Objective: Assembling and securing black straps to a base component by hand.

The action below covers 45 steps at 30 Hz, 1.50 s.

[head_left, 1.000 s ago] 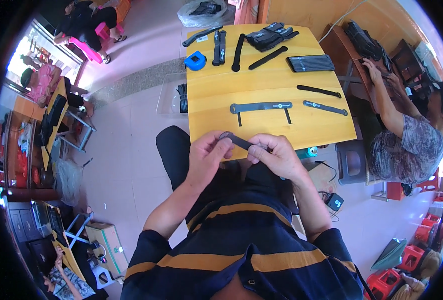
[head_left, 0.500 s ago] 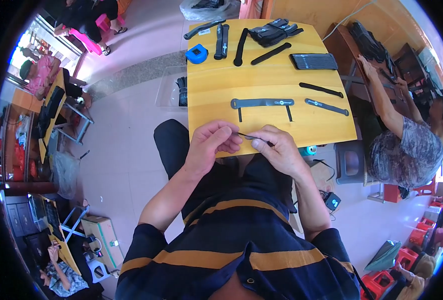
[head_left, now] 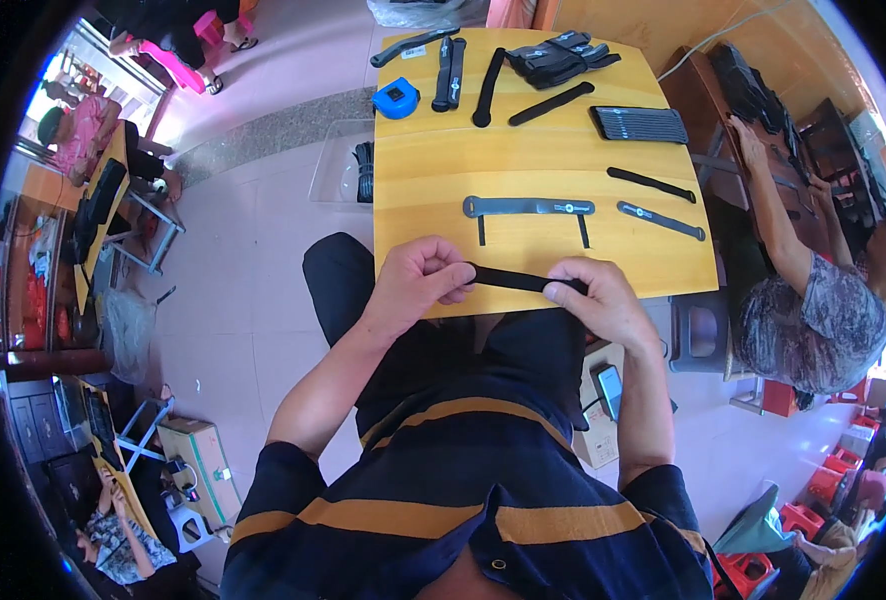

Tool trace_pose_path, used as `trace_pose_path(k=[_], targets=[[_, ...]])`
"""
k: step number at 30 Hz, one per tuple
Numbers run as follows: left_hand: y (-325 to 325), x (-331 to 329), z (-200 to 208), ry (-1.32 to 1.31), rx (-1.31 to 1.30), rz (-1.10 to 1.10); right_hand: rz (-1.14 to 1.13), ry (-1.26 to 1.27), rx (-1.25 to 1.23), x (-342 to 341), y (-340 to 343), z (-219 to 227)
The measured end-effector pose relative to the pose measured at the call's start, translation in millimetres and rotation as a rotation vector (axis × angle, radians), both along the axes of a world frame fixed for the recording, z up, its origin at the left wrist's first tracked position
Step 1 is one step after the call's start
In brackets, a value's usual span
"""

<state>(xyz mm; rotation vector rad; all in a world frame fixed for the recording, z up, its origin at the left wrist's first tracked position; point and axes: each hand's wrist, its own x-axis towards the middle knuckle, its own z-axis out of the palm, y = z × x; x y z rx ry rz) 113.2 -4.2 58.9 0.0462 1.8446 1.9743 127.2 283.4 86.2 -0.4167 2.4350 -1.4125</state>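
Note:
A black fabric strap (head_left: 509, 279) is stretched nearly level between my two hands, just above the near edge of the yellow wooden table (head_left: 418, 165). My left hand (head_left: 425, 280) pinches its left end, with thumb and fingertips together. The other end is gripped by my right hand (head_left: 595, 295), thumb on top. Beyond them lies a grey strap (head_left: 529, 207) with a ring-shaped left end, and two short black marks extend toward me from under it. To its right rest a shorter grey strap (head_left: 661, 220) and a black strap (head_left: 651, 184).
Toward the table's far side are a blue tape measure (head_left: 396, 98), a bundle of black straps (head_left: 560, 60), a neat strap stack (head_left: 640, 125) and several single straps. A clear plastic bin (head_left: 344, 170) stands left of the table. A co-worker (head_left: 813, 320) sits at the right.
My hands have moved apart, the right one going right. The strap between them, seen edge-on before, now shows its flat black face.

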Motion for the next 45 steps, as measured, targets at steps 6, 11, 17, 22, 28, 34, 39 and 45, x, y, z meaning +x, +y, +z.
trace_pose_path(k=[6,11,17,22,28,34,39,45], targets=[[-0.1,-17.9,-12.6,-0.061,-0.035,0.025,-0.074,-0.018,0.047,-23.6,28.8,-2.9],[5.0,-35.3,-19.9,-0.116,-0.073,0.064,-0.107,-0.027,0.020,-47.7,47.6,-16.3],[13.8,-60.5,-22.1,-0.116,-0.230,0.125,-0.257,-0.143,-0.123,-74.4,59.7,-45.9],[14.5,-74.2,-38.3,-0.017,-0.351,0.126,-0.313,-0.207,-0.160,-89.3,58.2,-57.0],[18.0,-83.9,-37.0,0.111,-0.583,0.017,-0.417,-0.213,-0.165,-91.7,59.0,-61.4],[22.7,-76.8,-37.9,0.148,-0.418,0.097,-0.413,-0.174,-0.144,-83.2,63.3,-49.3],[20.3,-56.0,-22.7,0.297,-0.382,0.178,-0.355,-0.061,-0.149,-62.1,56.1,-17.7],[13.0,-20.2,-12.1,0.268,-0.057,0.261,-0.273,0.154,0.040,-20.8,40.5,33.1]])
